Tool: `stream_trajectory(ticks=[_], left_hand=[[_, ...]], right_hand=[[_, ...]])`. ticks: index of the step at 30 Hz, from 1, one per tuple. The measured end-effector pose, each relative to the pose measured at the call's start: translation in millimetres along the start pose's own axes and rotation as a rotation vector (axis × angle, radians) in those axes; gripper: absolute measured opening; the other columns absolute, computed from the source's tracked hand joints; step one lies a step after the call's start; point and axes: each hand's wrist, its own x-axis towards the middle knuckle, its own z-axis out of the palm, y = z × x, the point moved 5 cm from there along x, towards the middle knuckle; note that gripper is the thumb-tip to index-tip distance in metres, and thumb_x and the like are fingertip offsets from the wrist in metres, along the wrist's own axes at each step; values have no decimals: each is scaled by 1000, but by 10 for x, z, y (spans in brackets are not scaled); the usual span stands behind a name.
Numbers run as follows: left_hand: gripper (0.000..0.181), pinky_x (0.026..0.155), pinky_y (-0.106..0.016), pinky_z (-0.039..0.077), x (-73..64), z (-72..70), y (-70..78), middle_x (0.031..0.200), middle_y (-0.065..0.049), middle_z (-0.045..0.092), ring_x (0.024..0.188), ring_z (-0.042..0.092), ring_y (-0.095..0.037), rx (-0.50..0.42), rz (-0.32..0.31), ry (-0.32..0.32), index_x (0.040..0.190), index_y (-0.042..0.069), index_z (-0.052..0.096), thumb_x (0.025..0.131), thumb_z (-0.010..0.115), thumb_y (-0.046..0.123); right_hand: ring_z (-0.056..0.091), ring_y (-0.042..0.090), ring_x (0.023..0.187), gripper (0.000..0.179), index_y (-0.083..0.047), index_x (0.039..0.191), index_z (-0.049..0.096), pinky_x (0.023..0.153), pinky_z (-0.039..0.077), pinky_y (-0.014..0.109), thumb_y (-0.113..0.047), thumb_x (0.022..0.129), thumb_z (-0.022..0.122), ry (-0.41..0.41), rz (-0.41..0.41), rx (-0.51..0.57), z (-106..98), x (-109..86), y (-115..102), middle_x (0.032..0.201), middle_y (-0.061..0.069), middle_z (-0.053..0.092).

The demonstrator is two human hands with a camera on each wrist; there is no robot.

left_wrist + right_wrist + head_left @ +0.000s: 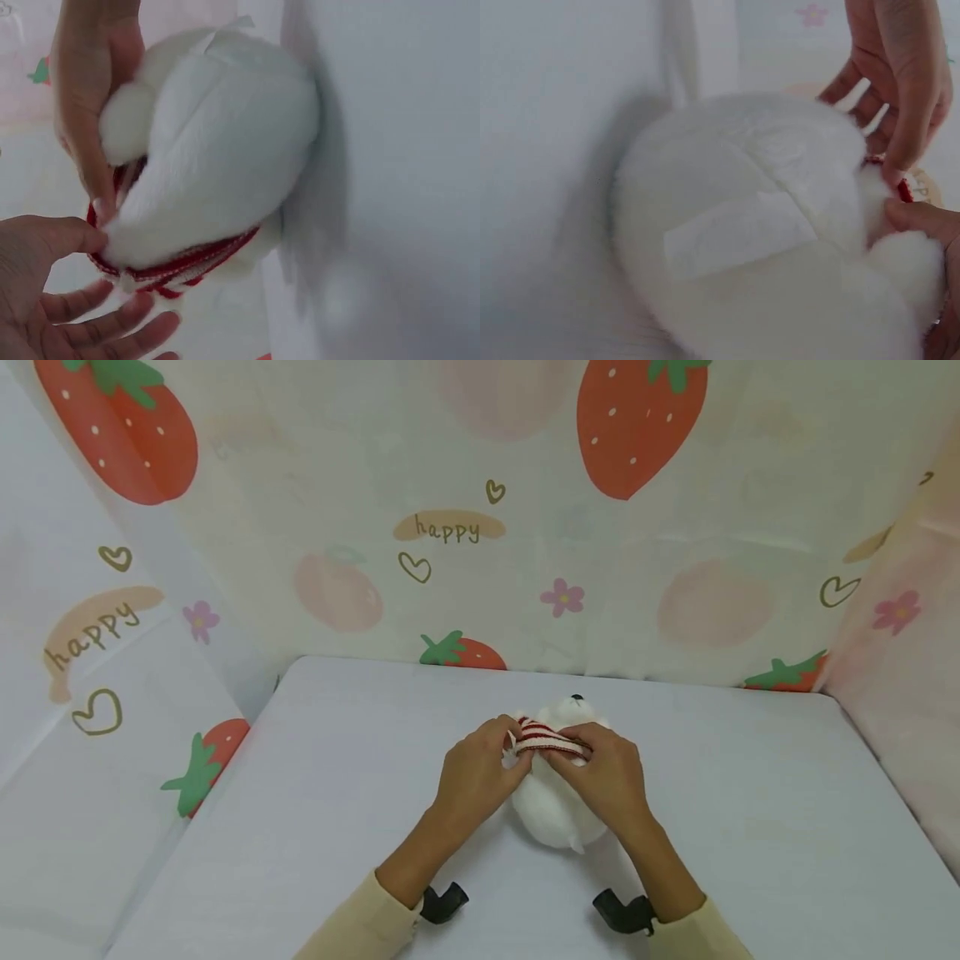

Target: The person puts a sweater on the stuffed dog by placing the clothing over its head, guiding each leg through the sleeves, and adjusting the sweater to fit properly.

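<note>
The head view has a white plush toy (pixel 551 814) around the middle of the tabletop (pixel 765 802), its dark nose (pixel 577 697) at the far end. The left grip (pixel 478 770) and right grip (pixel 606 772) each pinch one side of a red-and-white striped knit (pixel 546 742) drawn across the toy. Uneven pulling could set the knit askew or turn the toy, since neither grip seems to brace its body.

The left wrist view shows the knit's red edge curving around the fur. The left thumb presses near that edge while the other fingers spread loosely, so the edge might slip free under tension.

The right wrist view is mostly fur and a flat white label (pixel 739 236). Only a sliver of red shows, so how firmly the right grip holds cannot be told. A rounded furry lump (pixel 907 274) lies close beside its thumb; fur could get pinched in with the knit.
</note>
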Motion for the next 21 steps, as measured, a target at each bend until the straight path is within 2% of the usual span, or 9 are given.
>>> stream_trajectory(ticks=[2,4,9,13,17,21], left_hand=[[21,53,-22,43,5,6,-44,84,1,65,65,55,-8,30,-28,-13,104,13,67,90,78,24],[19,54,-23,46,11,9,-55,87,1,67,66,57,-10,42,-19,-23,106,13,68,92,76,24],[15,62,-27,52,22,24,-3,97,1,66,74,61,-12,28,72,-27,110,13,66,96,71,16],[15,63,-25,52,20,39,46,99,0,64,72,60,-11,8,123,-32,113,13,67,98,69,14],[13,62,-23,53,10,27,106,101,1,62,73,63,-10,17,189,-11,111,14,70,98,69,14],[10,66,-23,56,-14,23,199,101,2,62,85,68,-11,37,281,3,105,18,71,97,70,13]], right_hand=[[67,19,78,36,-6,105,76,67,51,36,-22,77,91,-21,-4,-3,5,-5,-2,96,5,75],[66,19,78,37,-6,104,75,67,50,36,-24,77,91,-25,-11,-12,9,-4,-6,96,5,75],[67,22,77,35,-4,101,75,66,50,37,-24,77,91,12,-37,-28,14,1,-19,94,7,75],[67,24,76,35,-2,99,75,65,50,38,-23,76,92,39,-31,-49,18,-10,-18,93,9,75],[66,25,76,33,-2,98,75,66,49,40,-23,77,91,42,18,-54,20,-19,-6,91,9,75],[67,27,80,29,-5,95,75,71,50,44,-21,76,90,45,77,-51,21,-21,6,91,8,75]])
